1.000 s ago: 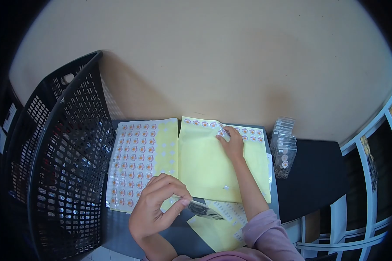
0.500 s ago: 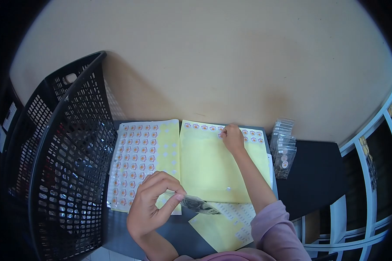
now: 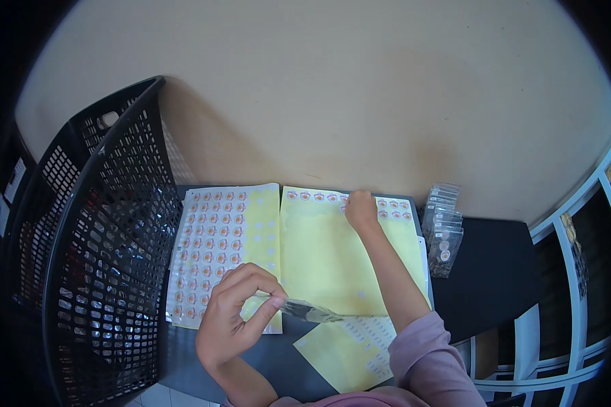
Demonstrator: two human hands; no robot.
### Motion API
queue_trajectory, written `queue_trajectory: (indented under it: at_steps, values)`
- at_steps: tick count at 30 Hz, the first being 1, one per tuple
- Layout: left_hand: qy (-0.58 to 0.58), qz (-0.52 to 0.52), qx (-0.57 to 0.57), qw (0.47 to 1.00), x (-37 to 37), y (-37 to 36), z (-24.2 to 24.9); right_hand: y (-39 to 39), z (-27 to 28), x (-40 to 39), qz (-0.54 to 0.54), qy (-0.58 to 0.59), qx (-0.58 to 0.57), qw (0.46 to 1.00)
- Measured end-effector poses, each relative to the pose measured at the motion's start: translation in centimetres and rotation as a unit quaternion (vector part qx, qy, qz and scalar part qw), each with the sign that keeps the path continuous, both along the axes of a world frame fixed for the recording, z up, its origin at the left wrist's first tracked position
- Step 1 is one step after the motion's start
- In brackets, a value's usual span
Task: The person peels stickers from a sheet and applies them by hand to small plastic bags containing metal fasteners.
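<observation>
My left hand (image 3: 241,319) pinches the edge of a small clear plastic packet (image 3: 310,311) with dark contents, held above the front of the table. My right hand (image 3: 361,210) is closed over the top row of a mostly bare yellow sticker sheet (image 3: 332,258); its fingertips are turned away, so what they grip is hidden. Round stickers with a red and orange print remain along that sheet's top edge. Left of it lies a second sticker sheet (image 3: 210,254), white with many of the same round stickers and a peeled yellow strip.
A tall black plastic basket (image 3: 108,271) holding shiny packets stands at the left. Clear packets (image 3: 445,234) are stacked in an overlapping row at the right of the dark table (image 3: 489,271). A smaller label sheet (image 3: 339,356) lies near my body. White shelving (image 3: 580,298) is at the far right.
My right hand has shifted slightly up and left, its fingertips turning out of sight. My left hand has barely moved, and the packet in it has tilted a little.
</observation>
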State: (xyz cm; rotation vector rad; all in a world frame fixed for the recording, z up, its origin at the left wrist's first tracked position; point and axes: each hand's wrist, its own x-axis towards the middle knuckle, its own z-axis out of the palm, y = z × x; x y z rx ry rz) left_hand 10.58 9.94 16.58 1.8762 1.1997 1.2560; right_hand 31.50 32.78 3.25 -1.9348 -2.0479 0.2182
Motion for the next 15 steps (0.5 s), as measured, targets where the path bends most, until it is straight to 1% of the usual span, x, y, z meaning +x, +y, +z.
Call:
queue_trajectory:
  at_steps: [4,6,10,12,15]
  values:
    - [0.001,-0.002,-0.007,1.0,0.3,0.2,-0.1,0.1,-0.3,-0.3,-0.02,0.016,0.001,1.0]
    - [0.004,-0.006,-0.006,1.0,0.4,0.3,-0.2,0.0,-0.4,-0.3,-0.015,0.02,0.031,0.999]
    - [0.003,-0.006,-0.013,1.0,0.7,0.3,-0.2,0.0,-0.8,-0.2,-0.022,0.018,0.049,0.998]
    - [0.006,-0.005,-0.011,1.0,0.7,0.3,-0.2,0.9,-1.3,0.3,-0.016,0.015,0.002,1.0]
    - [0.014,-0.003,-0.003,1.0,0.7,0.3,-0.1,1.2,-1.2,0.7,0.0,0.019,-0.008,1.0]
